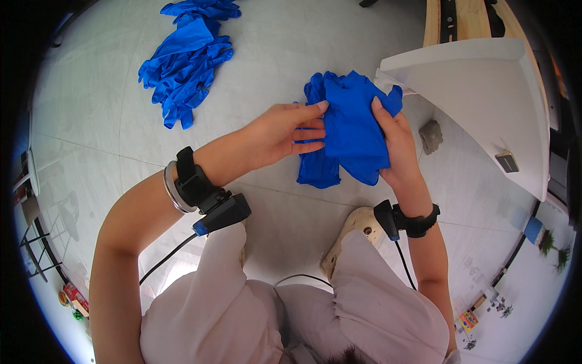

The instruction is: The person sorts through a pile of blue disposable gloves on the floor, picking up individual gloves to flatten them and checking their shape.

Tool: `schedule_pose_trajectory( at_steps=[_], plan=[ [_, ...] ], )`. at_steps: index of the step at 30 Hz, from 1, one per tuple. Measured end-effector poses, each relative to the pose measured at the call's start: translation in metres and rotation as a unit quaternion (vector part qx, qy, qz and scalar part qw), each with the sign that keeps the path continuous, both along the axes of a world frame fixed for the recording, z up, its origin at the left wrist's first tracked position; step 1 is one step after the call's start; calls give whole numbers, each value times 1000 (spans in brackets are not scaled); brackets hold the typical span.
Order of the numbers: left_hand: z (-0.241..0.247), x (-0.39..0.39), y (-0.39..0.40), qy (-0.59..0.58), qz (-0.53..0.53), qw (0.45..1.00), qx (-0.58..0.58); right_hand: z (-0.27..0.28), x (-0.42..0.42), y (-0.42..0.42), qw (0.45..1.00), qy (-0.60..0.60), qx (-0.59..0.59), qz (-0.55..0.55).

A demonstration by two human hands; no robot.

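In front of me a blue disposable glove [357, 132] is held up, spread fairly flat. My right hand [399, 136] grips its right side, the thumb over the front and the other fingers hidden behind. At the left edge, my left hand [300, 125] has its thumb tip on the glove, and its fingertips pass behind. More blue gloves [318, 175] show below and to the left of the held one, partly covered by it. A loose heap of blue gloves [186, 63] lies on the floor at the upper left.
Grey tiles make up the floor [277, 204]. A white panel [473, 91] juts in at the right, beside a wooden piece with a black rail [449, 22]. A grey stone-like lump [430, 136] lies by the panel. Cables run from both wrist devices.
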State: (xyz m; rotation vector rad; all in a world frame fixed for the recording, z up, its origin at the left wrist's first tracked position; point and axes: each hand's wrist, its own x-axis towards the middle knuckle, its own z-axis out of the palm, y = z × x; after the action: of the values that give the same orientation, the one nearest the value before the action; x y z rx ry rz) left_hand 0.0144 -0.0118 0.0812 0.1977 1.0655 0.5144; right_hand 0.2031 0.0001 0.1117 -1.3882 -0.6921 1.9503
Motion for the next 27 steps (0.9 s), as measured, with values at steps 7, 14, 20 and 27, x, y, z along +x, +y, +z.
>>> schedule_pose_trajectory(
  at_steps=[7,14,20,27],
  plan=[
    [-8,-1,-2,-55,26,998,-20,5,-6,0,999,-3,-12,-30],
    [-7,-9,2,-58,82,994,49,1,-5,0,999,-14,-7,-39],
    [-7,-8,6,-31,116,986,113,-3,-1,2,998,-26,-2,-61],
    [5,-4,5,29,132,982,130,-6,-2,2,997,-18,4,-71]
  ],
)
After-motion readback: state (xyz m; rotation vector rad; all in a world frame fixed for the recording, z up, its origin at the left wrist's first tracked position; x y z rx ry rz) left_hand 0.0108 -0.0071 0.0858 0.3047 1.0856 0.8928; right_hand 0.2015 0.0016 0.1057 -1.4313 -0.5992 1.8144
